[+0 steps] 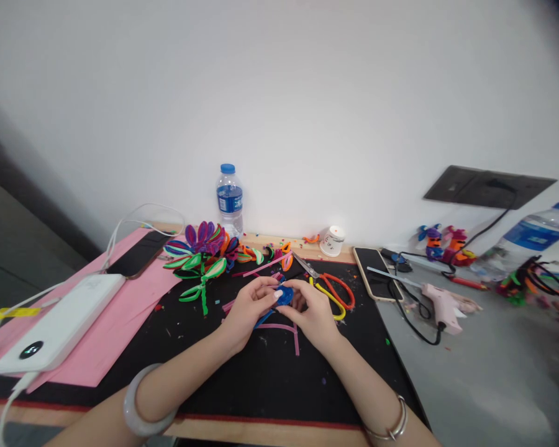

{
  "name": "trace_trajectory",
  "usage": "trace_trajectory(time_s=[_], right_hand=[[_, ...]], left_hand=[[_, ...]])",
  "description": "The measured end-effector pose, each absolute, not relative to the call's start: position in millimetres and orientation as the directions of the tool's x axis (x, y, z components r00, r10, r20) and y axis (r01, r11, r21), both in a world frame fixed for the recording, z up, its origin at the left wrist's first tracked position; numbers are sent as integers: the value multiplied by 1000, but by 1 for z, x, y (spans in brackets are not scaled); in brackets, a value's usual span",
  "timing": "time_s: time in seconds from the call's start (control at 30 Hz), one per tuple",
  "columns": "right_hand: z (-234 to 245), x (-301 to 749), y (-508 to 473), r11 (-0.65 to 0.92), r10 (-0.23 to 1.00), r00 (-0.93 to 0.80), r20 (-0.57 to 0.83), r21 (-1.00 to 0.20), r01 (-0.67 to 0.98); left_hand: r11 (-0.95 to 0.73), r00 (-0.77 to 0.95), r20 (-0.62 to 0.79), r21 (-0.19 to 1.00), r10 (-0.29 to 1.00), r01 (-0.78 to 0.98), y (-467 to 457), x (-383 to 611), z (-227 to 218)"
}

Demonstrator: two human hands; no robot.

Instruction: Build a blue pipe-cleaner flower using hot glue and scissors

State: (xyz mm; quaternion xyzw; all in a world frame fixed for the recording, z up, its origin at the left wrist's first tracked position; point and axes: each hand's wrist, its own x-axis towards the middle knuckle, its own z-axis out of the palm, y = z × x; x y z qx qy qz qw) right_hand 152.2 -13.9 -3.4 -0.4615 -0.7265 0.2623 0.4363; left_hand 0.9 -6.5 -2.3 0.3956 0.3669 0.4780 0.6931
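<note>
At the far left, a white cable [116, 239] loops by a power bank [60, 323] and a dark phone [140, 253] on pink paper [135, 313]; an elbow catching that cable could drag the power bank along. Next to the paper, a fuzzy flower [204, 238] with green leaves lies close to the left forearm, so a careless sweep might bend its petals. At the middle, over the black mat [242, 385], the left hand [249, 310] has its thumb and fingers pinched on a small blue piece [285, 295], held between both hands. The right hand [314, 313] has its thumb and index finger clamped on the same piece, its other fingertips partly hidden. Too hard a squeeze, or uneven pull between the hands, could crush it or make it slip. Pink strips [297, 344] lie right beneath, where they could snag on the fingers. Just beyond the right hand, the scissors [315, 274] rest with blades pointing toward the wall; a knuckle could knock their handles. Farther right, a pink glue gun [440, 305] lies with its black cord trailing; if hot, it could burn a straying wrist.
</note>
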Motion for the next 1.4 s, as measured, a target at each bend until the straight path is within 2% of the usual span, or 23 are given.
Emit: trace_trajectory(time_s=[0.27, 0.7, 0.8, 1.03, 1.2, 1.4], right_hand=[[-5, 154, -14, 460, 886, -212, 411, -738, 494], [-1, 158, -13, 531, 840, -260, 477, -620, 577], [2, 159, -13, 537, 836, -238, 494, -648, 540], [8, 160, -13, 512, 826, -48, 561, -713, 479], [4, 164, -11, 389, 885, 53, 463, -796, 464], [4, 165, -8, 338, 927, 12, 375, -848, 408]], left_hand=[[214, 295, -101, 899, 950, -382, -6, 1, -6], [262, 300, -159, 901, 941, -346, -5, -2, -2], [243, 256, -159, 908, 954, -342, -3, -3, -3], [197, 171, -146, 921, 974, -337, 2, -3, -2], [182, 121, -149, 922, 981, -342, 3, -5, -3], [185, 96, -161, 923, 982, -337, 4, -6, -4]])
